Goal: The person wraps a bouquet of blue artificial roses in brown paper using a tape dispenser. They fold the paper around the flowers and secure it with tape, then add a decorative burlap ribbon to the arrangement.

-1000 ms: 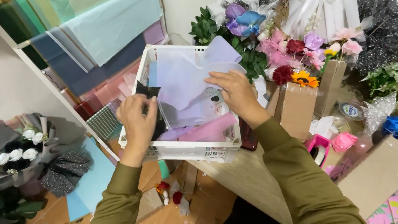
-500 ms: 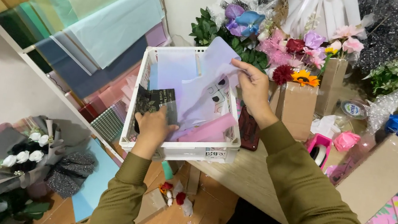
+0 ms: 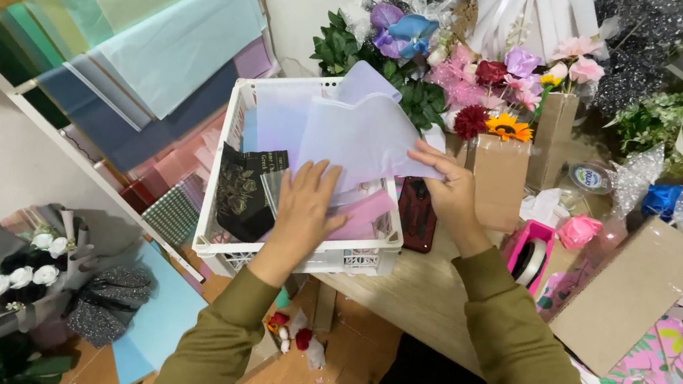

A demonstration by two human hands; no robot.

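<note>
A white plastic crate stands at the table's edge, filled with pale lilac, pink and clear wrapping sheets. My left hand lies flat inside the crate, fingers spread on the sheets next to a black patterned sheet. My right hand grips the right edge of a lilac sheet that is lifted up out of the crate. Both arms wear olive sleeves.
A dark phone lies right of the crate. Beyond it stand a brown paper bag and artificial flowers. A pink tape dispenser and cardboard sheet sit to the right. Hanging paper rolls and a bouquet fill the left.
My left hand let go of the black sheet and went flat onto the sheets in the crate. My right hand pulled the lilac sheet further up and to the right.
</note>
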